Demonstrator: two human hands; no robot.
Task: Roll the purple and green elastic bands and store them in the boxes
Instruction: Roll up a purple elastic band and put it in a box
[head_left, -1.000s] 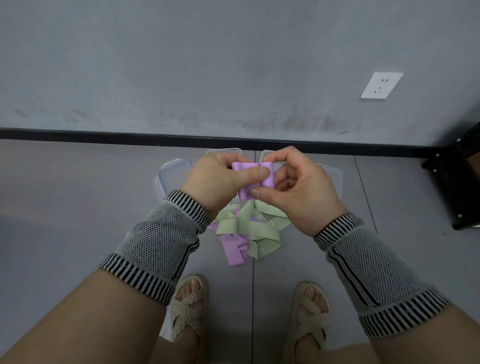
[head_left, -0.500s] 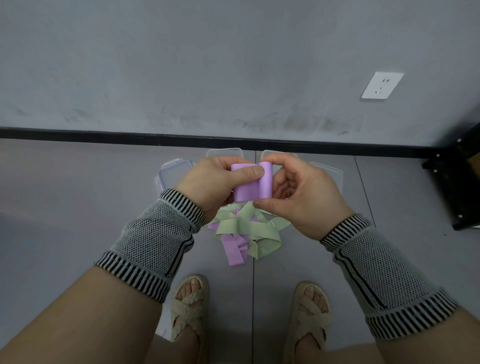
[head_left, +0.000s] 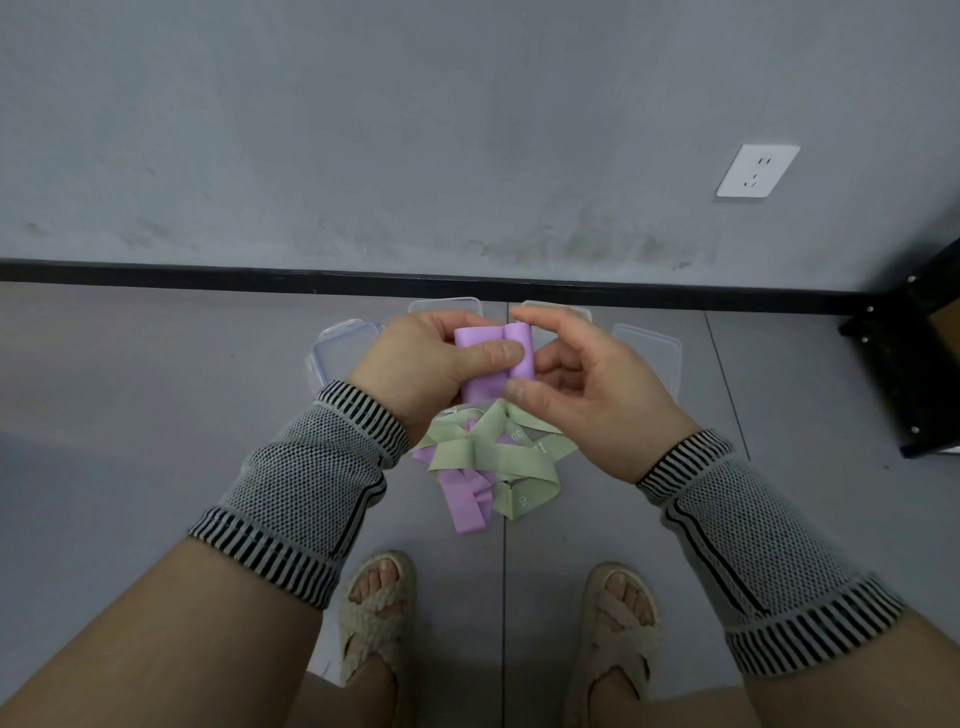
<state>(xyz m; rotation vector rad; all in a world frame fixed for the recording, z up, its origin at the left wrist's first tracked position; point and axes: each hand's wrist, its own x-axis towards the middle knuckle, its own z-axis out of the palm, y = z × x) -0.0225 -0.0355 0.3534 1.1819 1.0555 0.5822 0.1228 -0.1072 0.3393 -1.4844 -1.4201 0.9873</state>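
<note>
1. the grey wall (head_left: 363, 130) fills the upper half of your view, with a black skirting strip (head_left: 208, 270) along its foot and a white socket (head_left: 757, 171) at upper right
2. the grey floor (head_left: 130, 389) lies below it; a black metal frame (head_left: 914, 364) stands at the right edge
3. your two forearms come up from the bottom corners, each in a grey mesh sleeve (head_left: 306, 483) with black-and-white striped cuffs
4. your feet in woven sandals (head_left: 376, 618) stand at the bottom centre, just near of the pile
5. clear plastic boxes (head_left: 343, 348) and lids lie on the floor behind your hands, near the skirting; one (head_left: 654, 358) shows to the right of your right hand
6. a loose tangle of green bands (head_left: 498, 452) and a purple band (head_left: 465, 499) lies on the floor between your feet and the boxes, the green crossing over the purple
7. your left hand (head_left: 415, 374) grasps the partly rolled purple band (head_left: 491, 364) above the pile, thumb pressed across its front
8. your right hand (head_left: 587, 395) has its fingers curled round the rolled end at the band's right side, index finger over the top and thumb below
</note>
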